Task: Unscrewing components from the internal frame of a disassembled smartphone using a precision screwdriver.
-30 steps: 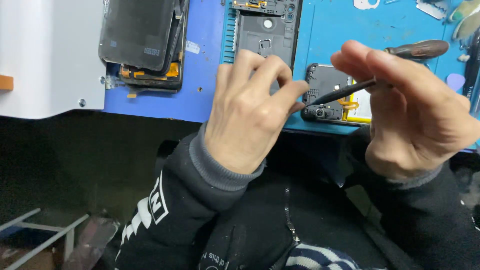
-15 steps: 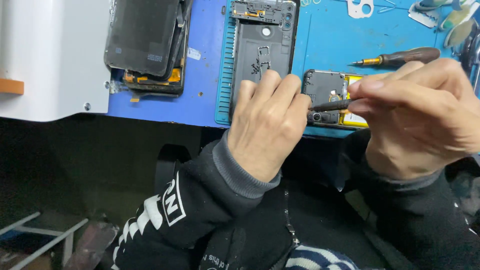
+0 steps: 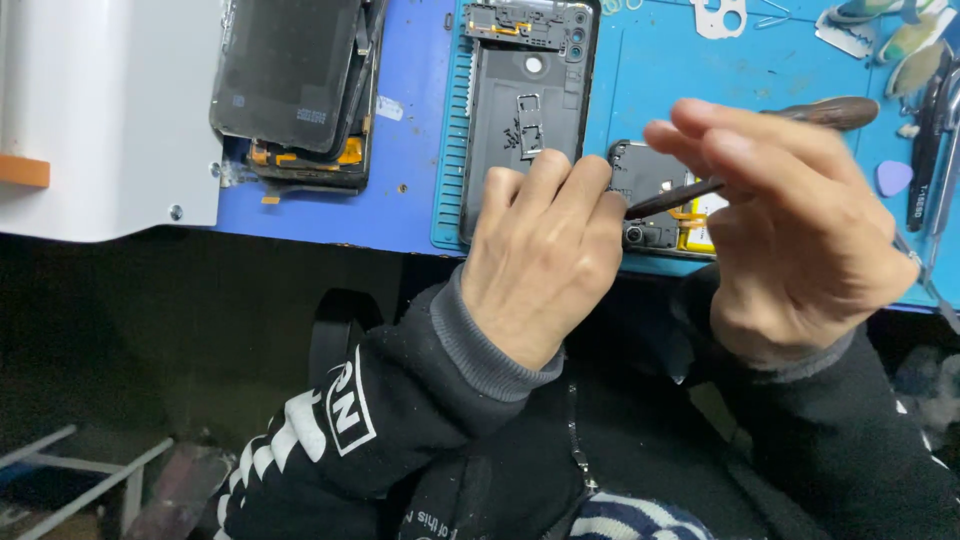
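Observation:
My left hand (image 3: 545, 255) rests with curled fingers on the near end of an opened dark phone back frame (image 3: 525, 110) lying on a blue mat (image 3: 660, 70). My right hand (image 3: 790, 235) is closed around a thin dark tool (image 3: 675, 198), whose tip points left toward my left fingertips. Under the tool lies a small dark phone part with a camera lens and a yellow strip (image 3: 660, 195). Whether my left fingers pinch anything is hidden.
A cracked phone screen assembly (image 3: 295, 90) lies on the darker blue surface at the left, beside a white box (image 3: 100, 110). A brown-handled screwdriver (image 3: 835, 112), tweezers (image 3: 930, 150), picks and metal shields sit at the mat's right and far edge.
The view has shifted slightly; my left hand stays on the phone frame's near end. My right hand has lifted a little, and the tool tip remains close to my left fingers.

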